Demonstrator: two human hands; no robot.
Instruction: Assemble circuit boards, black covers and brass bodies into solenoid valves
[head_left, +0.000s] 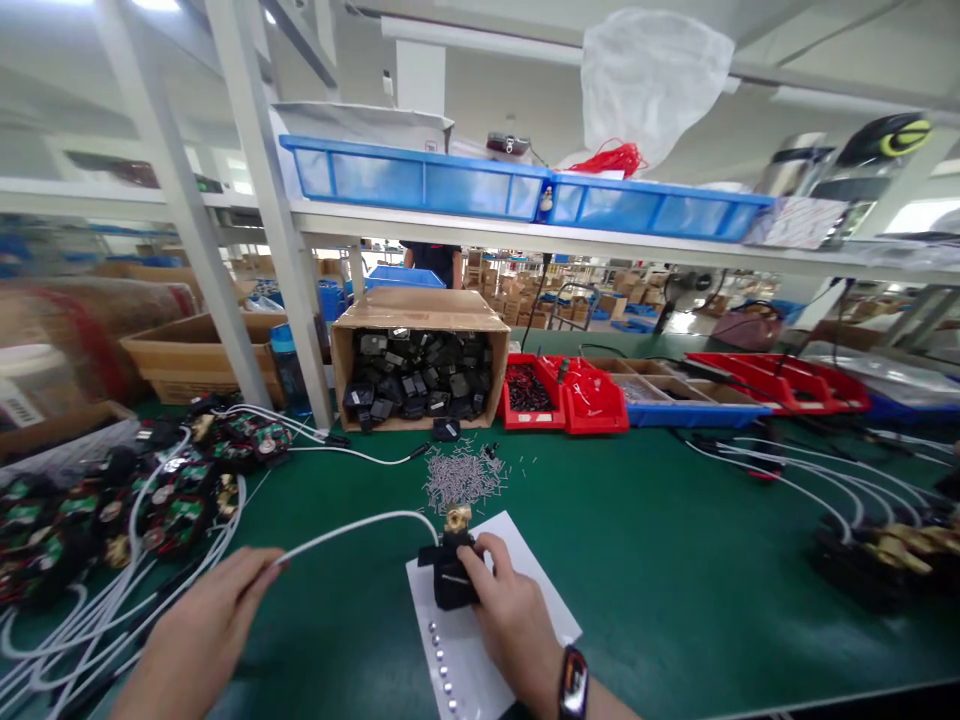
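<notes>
My right hand [510, 605] grips a black plastic device [452, 583] with a brass fitting [457, 518] on top, held over a white sheet [536, 570]. A white cable [352, 525] runs in an arc from the device to my left hand [206, 625], whose thumb and fingers pinch it. Along the sheet's left part lies a row of several small shiny round pieces [440, 657]. Beyond the device, a heap of small screws [461, 477] is spread on the green bench [630, 590]. The underside of the device is hidden.
A cardboard box [499, 370] of black plastic parts stands behind the screws. Red bins [596, 415] and a blue divided tray [697, 415] are to its right. Opened devices with cables [176, 510] pile up at left; finished-looking black units [862, 570] lie at right. A shelf [480, 228] crosses above.
</notes>
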